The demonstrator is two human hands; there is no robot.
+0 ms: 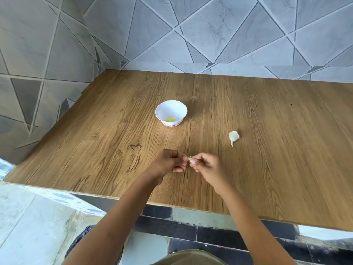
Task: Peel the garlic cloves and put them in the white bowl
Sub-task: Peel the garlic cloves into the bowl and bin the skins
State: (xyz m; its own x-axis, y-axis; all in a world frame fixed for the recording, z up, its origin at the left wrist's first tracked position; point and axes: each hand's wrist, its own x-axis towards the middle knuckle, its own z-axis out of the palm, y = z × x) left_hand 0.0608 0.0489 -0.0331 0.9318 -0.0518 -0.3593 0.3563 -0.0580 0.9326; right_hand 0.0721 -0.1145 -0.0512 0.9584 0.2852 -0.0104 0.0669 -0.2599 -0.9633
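Wood-grain bench (248,121). The white bowl (171,106) sits on it with yellowish pieces (170,118) in the bottom. On the person's side of the bowl, the left hand (168,161) and right hand (207,166) meet, fingertips of both pinching one garlic clove (190,159). A second clove (233,137), skin on, lies right of the bowl, apart from both hands.

My head camera looks forward and down, close over my left hand (168,162), right hand (208,166) and the table (257,115).
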